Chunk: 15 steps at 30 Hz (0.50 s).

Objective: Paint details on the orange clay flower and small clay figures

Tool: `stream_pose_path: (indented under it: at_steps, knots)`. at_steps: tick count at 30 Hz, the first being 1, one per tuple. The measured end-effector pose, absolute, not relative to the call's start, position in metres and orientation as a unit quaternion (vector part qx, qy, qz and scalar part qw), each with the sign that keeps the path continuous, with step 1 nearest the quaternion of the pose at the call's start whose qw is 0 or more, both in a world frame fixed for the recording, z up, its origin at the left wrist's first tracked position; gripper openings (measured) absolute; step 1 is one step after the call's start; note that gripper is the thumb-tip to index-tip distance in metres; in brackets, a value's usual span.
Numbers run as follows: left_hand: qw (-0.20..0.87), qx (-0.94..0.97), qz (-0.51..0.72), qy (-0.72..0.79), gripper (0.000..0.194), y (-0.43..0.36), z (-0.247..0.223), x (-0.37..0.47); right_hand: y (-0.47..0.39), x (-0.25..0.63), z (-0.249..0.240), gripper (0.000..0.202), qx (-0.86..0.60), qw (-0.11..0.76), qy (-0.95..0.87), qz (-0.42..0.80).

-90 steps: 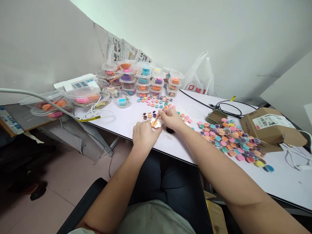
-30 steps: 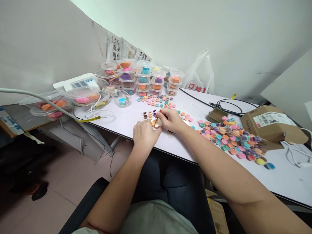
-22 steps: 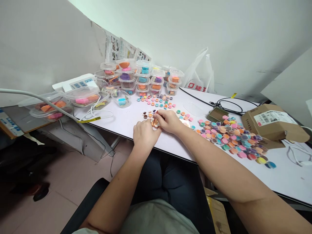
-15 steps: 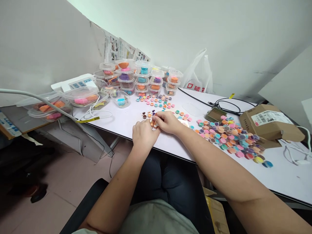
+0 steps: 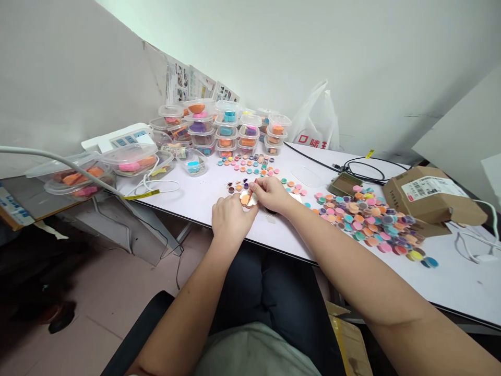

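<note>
My left hand (image 5: 231, 219) is closed on the edge of a small white scalloped piece with an orange middle (image 5: 245, 199), held low over the near part of the table. Pinched in the fingers of my right hand (image 5: 271, 194) is a thin reddish stick (image 5: 250, 196), its lower end at the orange middle. Whether it ends in bristles is too small to tell. Just beyond the fingers are several small pots (image 5: 237, 186) of dark and orange colour. A dark round thing (image 5: 271, 211) shows partly under my right hand.
Stacked clear tubs (image 5: 226, 131) of coloured lumps stand at the back left. Small coloured pots (image 5: 364, 216) lie heaped on the right, beside an open cardboard box (image 5: 426, 196). A white plastic bag (image 5: 319, 120), black cable (image 5: 362, 169) and power strip (image 5: 121, 137) are farther back.
My right hand has lifted slightly off the scalloped piece, so its orange middle and the stick show more clearly. The left hand stays nearly still. The view has shifted a little.
</note>
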<state>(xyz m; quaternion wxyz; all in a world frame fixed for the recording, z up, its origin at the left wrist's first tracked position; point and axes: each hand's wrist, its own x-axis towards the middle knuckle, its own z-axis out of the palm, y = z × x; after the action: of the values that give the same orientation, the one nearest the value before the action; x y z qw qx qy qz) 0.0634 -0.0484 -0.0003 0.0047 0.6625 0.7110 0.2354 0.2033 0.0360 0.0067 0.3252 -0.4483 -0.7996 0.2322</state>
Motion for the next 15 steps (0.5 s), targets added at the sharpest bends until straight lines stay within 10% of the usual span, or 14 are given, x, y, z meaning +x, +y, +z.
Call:
stream_pose_path:
  at_steps: [15]
  knots:
    - [0.006,0.655,0.236,0.718,0.041,-0.0471,-0.0018,0.0639,0.0380,0.2053,0.0093,0.036,-0.468,0.302,-0.803,0.213]
